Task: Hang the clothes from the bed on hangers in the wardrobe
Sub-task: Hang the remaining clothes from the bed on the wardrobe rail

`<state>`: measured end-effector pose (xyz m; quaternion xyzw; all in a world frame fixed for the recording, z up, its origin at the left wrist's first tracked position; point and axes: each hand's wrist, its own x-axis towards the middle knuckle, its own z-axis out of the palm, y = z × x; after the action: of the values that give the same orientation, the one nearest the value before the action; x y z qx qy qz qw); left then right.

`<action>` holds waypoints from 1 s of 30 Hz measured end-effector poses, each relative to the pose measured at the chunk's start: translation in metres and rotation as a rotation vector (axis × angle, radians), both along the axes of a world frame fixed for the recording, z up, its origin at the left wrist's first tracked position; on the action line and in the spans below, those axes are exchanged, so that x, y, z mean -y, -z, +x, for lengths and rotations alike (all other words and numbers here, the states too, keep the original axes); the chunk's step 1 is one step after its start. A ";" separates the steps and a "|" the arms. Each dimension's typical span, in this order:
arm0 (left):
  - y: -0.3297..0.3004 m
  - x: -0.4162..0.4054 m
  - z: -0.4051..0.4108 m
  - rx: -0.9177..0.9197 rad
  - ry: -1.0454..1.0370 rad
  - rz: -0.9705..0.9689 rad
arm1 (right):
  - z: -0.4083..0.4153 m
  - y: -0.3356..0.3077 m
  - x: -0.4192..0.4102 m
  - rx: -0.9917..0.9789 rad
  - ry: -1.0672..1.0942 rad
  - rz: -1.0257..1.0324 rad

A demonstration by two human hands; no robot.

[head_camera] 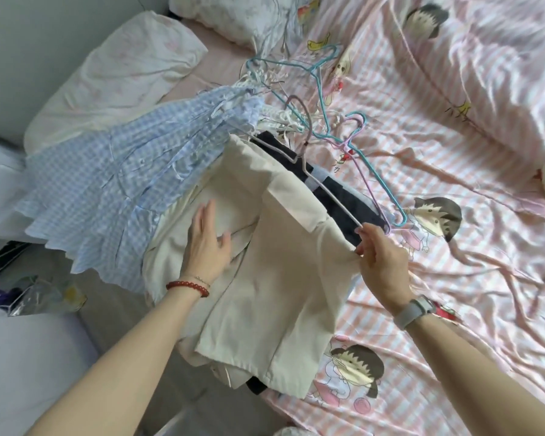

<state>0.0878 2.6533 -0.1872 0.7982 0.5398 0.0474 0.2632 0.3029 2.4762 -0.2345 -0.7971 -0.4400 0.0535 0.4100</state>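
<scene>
Hangering step under way. Cream garment (274,278) lies on the pile at the bed's (453,247) near-left edge. Right hand (381,262) pinches the hanger (331,193) end and cloth; left hand (206,243) rests flat, fingers straight. Next: likely feeding the hanger inside.

Pale grey wall (28,42) – grey floor (113,309) below, daylit.

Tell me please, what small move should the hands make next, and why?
Probably slide the white hanger further into the cream garment. The right hand pinches the hanger's end at the garment's edge, while the left hand rests flat on the cloth.
</scene>
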 end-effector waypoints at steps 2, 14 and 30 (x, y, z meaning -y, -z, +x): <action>-0.025 -0.023 0.014 0.005 0.099 0.171 | -0.007 -0.012 0.006 0.032 -0.086 0.053; -0.086 0.017 -0.058 -0.037 0.225 0.322 | 0.001 -0.047 -0.012 0.287 0.005 0.048; -0.126 0.310 -0.372 0.087 -0.735 0.443 | -0.308 -0.141 -0.022 0.353 -0.818 0.368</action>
<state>-0.2840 2.3433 -0.0610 0.5872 0.7535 0.2864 0.0738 -0.0052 2.4978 -0.0937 -0.4698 -0.7826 -0.0044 0.4084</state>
